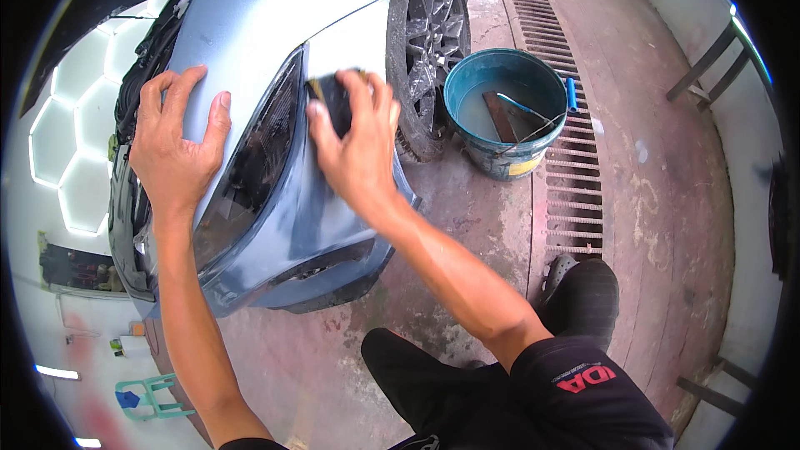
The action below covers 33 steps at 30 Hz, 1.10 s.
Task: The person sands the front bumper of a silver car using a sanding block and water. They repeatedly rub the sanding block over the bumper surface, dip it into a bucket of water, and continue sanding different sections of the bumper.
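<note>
The front corner of a silver-blue car point(267, 25) with a dull, patchy finish is before me. A dark headlight point(268, 129) slants between my hands. My left hand point(179, 158) is over the hood edge on the headlight's left side, fingers spread and holding nothing; whether it presses on the panel I cannot tell. On the other side, my right hand point(362, 150) grips a small black pad point(337, 108) with a yellowish edge, held against the panel between headlight and wheel. My fingers partly cover the pad, and its underside is hidden.
Right of the wheel point(429, 29) stands a teal bucket point(464, 135) of cloudy water with a brown strip and a wire handle. A metal drain grate point(573, 208) runs along the floor beside it. A light green stool point(154, 396) stands at the lower left.
</note>
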Available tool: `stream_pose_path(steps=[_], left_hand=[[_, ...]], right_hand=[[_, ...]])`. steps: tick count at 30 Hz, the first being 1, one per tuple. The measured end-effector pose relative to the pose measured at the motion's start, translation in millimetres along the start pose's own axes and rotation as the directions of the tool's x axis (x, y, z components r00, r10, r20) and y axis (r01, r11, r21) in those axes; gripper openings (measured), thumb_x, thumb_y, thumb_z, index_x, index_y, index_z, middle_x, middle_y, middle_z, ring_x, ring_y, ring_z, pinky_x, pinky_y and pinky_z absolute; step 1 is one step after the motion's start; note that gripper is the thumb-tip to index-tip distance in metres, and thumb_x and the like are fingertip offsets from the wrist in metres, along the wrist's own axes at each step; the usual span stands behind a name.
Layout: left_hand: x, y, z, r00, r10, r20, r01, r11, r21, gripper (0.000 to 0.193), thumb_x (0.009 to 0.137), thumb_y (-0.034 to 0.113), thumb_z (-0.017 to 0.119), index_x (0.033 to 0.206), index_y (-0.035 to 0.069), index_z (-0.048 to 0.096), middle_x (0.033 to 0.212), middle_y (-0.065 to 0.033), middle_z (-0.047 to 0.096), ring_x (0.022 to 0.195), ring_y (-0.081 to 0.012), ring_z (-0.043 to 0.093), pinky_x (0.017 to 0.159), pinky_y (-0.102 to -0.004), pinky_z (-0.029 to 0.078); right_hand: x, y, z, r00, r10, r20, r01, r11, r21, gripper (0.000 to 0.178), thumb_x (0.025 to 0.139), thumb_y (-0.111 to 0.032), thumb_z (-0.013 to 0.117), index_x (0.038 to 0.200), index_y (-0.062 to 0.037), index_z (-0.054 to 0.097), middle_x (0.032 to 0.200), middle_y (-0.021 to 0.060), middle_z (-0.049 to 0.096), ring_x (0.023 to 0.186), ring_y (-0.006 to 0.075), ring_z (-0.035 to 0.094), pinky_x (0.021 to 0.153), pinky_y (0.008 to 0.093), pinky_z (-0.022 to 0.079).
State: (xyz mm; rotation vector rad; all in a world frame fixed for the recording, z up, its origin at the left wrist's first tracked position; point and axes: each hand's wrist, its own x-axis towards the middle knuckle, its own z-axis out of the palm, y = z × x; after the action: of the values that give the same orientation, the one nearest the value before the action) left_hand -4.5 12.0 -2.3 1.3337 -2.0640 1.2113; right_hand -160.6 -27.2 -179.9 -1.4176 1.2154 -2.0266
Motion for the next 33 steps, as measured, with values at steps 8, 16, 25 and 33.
stream_pose_path(steps=[8,16,25,33], left_hand=[[0,5,-3,0.990,-0.102,0.095,0.105,0.994,-0.019,0.036,0.100,0.031,0.085,0.132,0.016,0.081,0.133,-0.0110,0.072,0.122,-0.0330,0.074,0.101,-0.0456,0.060],[1,8,2,1.000,-0.015,0.006,0.015,1.000,-0.001,0.037,0.096,0.034,0.086,0.129,0.018,0.081,0.127,-0.0087,0.072,0.109,-0.0320,0.077,0.087,-0.0438,0.063],[2,9,1,0.999,-0.039,0.026,0.039,0.999,-0.001,0.038,0.097,0.034,0.085,0.132,0.018,0.080,0.129,-0.0098,0.071,0.113,-0.0319,0.076,0.091,-0.0441,0.062],[-1,5,-2,0.999,-0.023,0.028,0.023,1.000,0.015,0.038,0.097,0.033,0.086,0.131,0.017,0.081,0.129,-0.0095,0.071,0.111,-0.0310,0.077,0.088,-0.0439,0.063]], right_hand=[[10,10,5,1.000,0.008,-0.017,-0.008,1.000,-0.005,0.055,0.102,-0.025,0.080,0.145,0.0031,0.062,0.146,0.0313,0.057,0.135,0.0507,0.054,0.116,0.0603,0.044],[60,14,4,0.999,-0.017,-0.027,0.018,0.999,0.044,0.055,0.103,-0.025,0.079,0.148,0.0028,0.062,0.149,0.0301,0.059,0.133,0.0505,0.057,0.115,0.0583,0.046],[65,24,6,0.999,-0.004,-0.047,0.006,0.999,0.045,0.054,0.106,-0.027,0.076,0.150,0.0017,0.062,0.154,0.0316,0.058,0.142,0.0513,0.055,0.120,0.0593,0.044],[54,29,9,0.998,0.057,-0.008,-0.056,0.996,0.070,0.058,0.106,-0.029,0.075,0.151,0.0048,0.060,0.156,0.0316,0.058,0.141,0.0494,0.056,0.121,0.0558,0.044]])
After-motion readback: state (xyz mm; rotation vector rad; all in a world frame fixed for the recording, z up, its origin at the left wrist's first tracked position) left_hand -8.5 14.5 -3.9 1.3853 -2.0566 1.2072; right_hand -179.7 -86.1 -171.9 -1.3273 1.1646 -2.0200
